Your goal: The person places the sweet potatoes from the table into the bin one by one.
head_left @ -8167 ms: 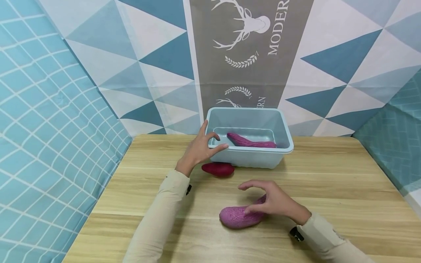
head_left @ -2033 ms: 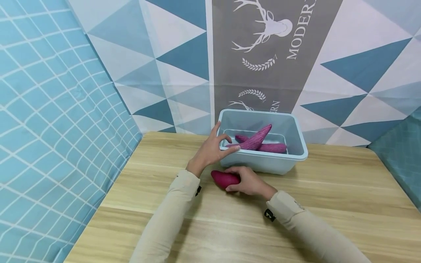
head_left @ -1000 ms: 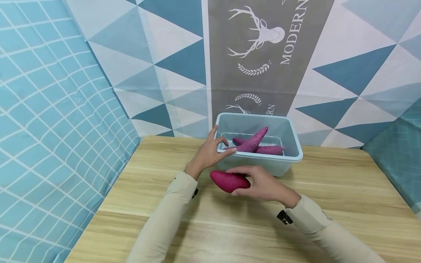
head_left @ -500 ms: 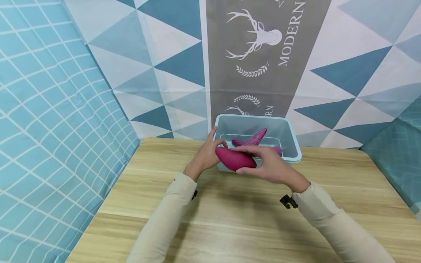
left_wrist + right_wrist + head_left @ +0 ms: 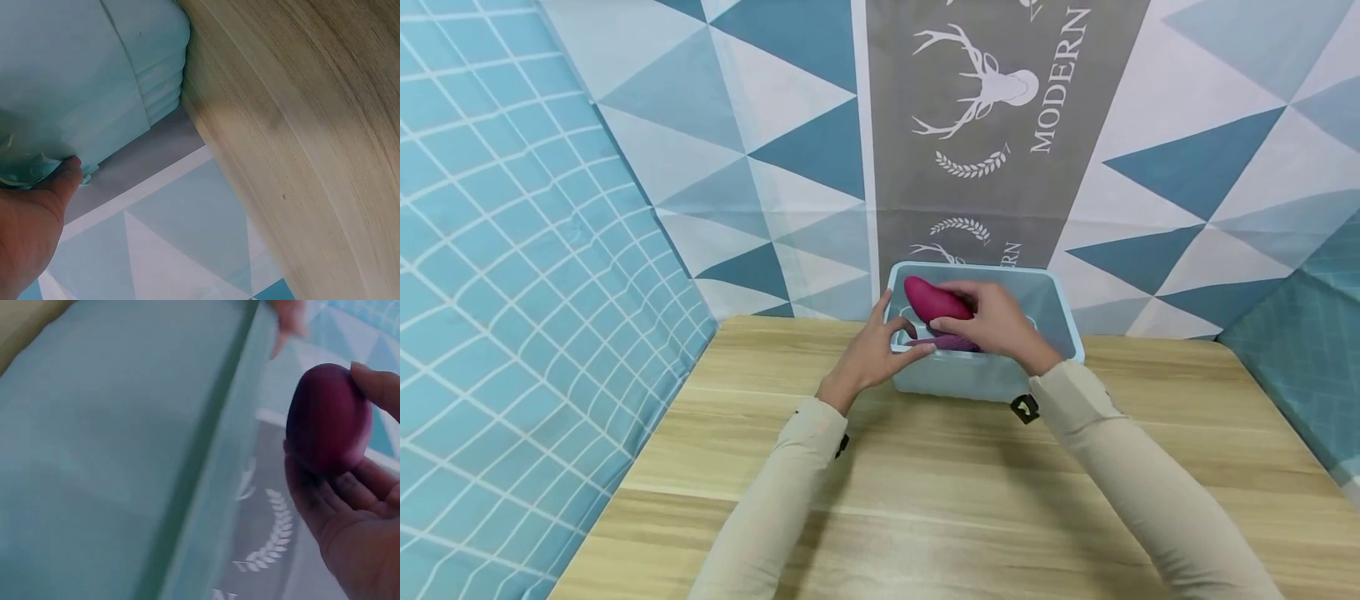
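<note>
In the head view my right hand (image 5: 996, 321) holds a smooth magenta vegetable (image 5: 934, 300), shaped like a sweet potato, over the light blue plastic bin (image 5: 951, 377). The right wrist view shows the same magenta vegetable (image 5: 328, 419) between thumb and fingers, above the bin's rim (image 5: 212, 444). My left hand (image 5: 868, 350) grips the bin's near left corner, with the thumb along the front rim. In the left wrist view that thumb (image 5: 62, 181) lies at the rim. Part of a long, ridged purple vegetable (image 5: 951, 342) shows inside the bin; my right hand hides the rest.
The bin stands on a wood-grain table (image 5: 910, 500) near its back edge. Behind it hangs a patterned cloth (image 5: 805, 192) with triangles and a deer print. Blue grid-patterned cloth (image 5: 535, 250) hangs on the left.
My right hand has let go of a purple vegetable in the bin, picked the magenta one off the table, then lifted it over the rim. The left hand has stayed at the bin's corner.
</note>
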Tool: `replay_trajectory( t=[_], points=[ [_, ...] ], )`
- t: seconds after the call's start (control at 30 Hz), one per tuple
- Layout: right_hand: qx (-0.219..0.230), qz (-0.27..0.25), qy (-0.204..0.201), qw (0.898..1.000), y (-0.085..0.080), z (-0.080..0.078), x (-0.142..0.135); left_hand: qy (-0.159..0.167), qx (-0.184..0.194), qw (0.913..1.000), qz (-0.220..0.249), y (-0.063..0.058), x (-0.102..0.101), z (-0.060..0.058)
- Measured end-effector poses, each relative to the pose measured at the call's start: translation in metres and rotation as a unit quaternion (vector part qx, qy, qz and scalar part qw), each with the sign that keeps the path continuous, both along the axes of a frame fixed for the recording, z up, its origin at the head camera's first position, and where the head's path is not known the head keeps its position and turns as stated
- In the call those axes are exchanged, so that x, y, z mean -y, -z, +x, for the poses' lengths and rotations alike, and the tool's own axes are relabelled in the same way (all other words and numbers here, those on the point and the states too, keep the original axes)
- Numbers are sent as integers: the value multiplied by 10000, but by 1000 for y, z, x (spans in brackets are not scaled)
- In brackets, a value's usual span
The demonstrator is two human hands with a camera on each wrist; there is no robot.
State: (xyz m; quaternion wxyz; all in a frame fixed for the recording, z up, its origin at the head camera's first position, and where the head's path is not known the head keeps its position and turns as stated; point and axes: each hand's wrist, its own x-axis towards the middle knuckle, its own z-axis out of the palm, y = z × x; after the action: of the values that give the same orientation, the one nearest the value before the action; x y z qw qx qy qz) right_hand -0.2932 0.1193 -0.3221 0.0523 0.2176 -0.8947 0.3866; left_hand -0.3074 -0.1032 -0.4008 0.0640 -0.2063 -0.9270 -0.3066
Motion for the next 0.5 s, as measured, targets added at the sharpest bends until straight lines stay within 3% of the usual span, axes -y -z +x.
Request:
replay_trajectory(
  t=[0.1,0.23,0.5],
  points=[
    [209,237,290,9991,4,-13,6,-46,79,10000,8,1,0,1],
    [608,79,437,9972,9,-20,10,37,113,9999,29,4,-5,2],
    [699,20,445,9966,14,-12,1,176,112,9997,121,8,-15,5]
  ],
)
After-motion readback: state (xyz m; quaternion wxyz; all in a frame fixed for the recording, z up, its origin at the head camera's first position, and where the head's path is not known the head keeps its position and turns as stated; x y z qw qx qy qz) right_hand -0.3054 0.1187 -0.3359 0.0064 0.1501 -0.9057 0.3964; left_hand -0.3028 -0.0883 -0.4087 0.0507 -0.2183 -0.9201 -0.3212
